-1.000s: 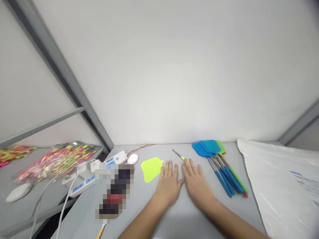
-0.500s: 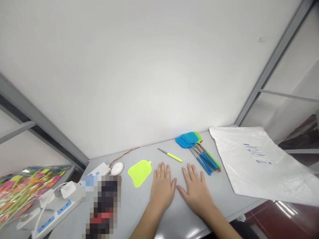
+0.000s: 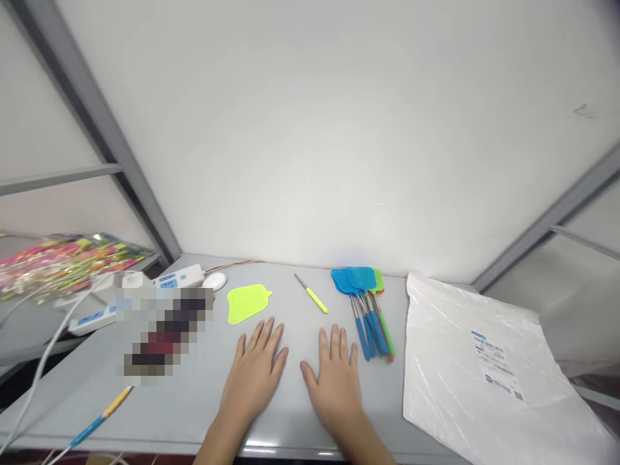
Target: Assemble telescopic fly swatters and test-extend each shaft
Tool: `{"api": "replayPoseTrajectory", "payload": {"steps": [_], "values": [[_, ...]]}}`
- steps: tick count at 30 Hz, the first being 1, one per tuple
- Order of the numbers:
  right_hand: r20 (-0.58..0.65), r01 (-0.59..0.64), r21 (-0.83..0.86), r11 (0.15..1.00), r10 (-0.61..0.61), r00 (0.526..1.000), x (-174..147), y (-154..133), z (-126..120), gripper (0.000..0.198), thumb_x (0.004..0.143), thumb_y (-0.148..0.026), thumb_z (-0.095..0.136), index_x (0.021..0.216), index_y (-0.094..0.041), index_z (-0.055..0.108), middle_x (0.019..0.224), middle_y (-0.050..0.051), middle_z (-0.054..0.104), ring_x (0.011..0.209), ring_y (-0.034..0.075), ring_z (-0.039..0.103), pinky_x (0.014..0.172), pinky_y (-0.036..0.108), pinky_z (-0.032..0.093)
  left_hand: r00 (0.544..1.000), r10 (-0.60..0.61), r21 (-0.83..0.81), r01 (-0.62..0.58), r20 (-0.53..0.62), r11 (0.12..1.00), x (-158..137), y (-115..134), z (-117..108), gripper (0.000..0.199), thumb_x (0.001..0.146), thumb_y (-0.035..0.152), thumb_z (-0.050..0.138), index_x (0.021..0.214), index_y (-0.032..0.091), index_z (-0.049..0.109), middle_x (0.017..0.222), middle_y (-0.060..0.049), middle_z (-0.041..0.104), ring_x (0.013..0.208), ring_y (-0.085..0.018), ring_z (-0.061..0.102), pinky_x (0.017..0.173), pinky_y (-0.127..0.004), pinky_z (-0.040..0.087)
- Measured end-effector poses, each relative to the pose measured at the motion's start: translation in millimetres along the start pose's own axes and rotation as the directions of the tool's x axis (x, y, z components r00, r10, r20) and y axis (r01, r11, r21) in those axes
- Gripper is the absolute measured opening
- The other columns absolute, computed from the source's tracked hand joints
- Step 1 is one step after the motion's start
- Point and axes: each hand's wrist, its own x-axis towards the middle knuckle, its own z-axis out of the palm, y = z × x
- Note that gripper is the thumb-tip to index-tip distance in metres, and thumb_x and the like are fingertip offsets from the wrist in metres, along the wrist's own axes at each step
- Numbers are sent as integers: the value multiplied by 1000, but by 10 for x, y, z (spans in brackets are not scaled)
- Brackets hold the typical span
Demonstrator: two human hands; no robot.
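My left hand (image 3: 254, 371) lies palm down on the grey table (image 3: 194, 400), fingers spread, holding nothing. Just beyond its fingertips is a yellow-green fly swatter head (image 3: 248, 303), detached from any handle. My right hand (image 3: 335, 381) also rests flat with its fingers apart and nothing in it. Between and beyond the hands lies a thin metal rod with a yellow-green grip (image 3: 314, 298). To the right of my right hand is a pile of fly swatters (image 3: 361, 281) with mostly blue heads and grips, plus green and a bit of red.
A large white plastic mailing bag (image 3: 455, 361) with a printed label covers the table's right side. On the left are a power strip (image 3: 179, 278), a round white object (image 3: 214, 281), a blurred-out item (image 3: 169, 329) and a cable (image 3: 90, 429). Colourful packaged goods (image 3: 72, 258) lie farther left.
The camera view has turned and tilted, so everything sits differently in the picture. Both hands stay flat on the table, and the swatter parts seem to lie where they were.
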Motion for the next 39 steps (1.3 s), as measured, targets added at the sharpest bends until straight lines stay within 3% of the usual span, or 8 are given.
{"api": "replayPoseTrajectory", "payload": {"steps": [11,25,30,33,36,39], "values": [[-28,29,-60,998,-31,999,-62,-5,-22,72,92,-60,25,150,-17,21,157,14,12,144,32,5,111,55,7,999,27,-9,-27,37,1000,-107,36,-91,54,95,45,29,145,24,37,155,-6,24,143,-28,17,114,-54,12],[-74,31,-128,991,-40,996,-64,63,132,70,91,-61,25,149,-20,28,157,10,15,144,30,8,112,54,13,999,50,-61,-48,21,997,-164,22,-92,59,95,51,24,145,22,36,156,-9,21,144,-31,13,113,-58,11],[-100,44,-149,988,-59,993,-63,71,171,70,91,-61,25,148,-20,29,156,9,16,144,31,10,111,55,16,999,25,-127,-22,21,992,-166,12,-169,52,95,44,29,142,26,40,156,-6,23,144,-27,17,114,-54,15],[-96,49,-167,985,-66,993,-68,61,167,69,91,-60,26,148,-20,31,156,10,18,143,32,12,110,56,17,1000,-10,-162,7,-15,987,-54,-75,-295,47,95,40,29,139,28,42,156,-3,24,143,-24,19,114,-49,19],[-53,54,-176,983,-64,997,-47,49,77,69,90,-59,31,146,-19,34,155,11,21,143,34,16,109,56,21,999,-47,-119,43,-23,992,195,-236,-433,48,94,43,33,138,26,44,155,-6,25,143,-28,17,113,-49,20],[0,79,-178,981,-80,997,60,34,-120,63,87,-54,40,139,-18,47,148,14,38,136,35,33,102,51,33,996,-87,-31,87,4,996,515,-413,-483,54,91,42,38,142,22,38,156,-12,20,144,-32,13,112,-54,18]]}}
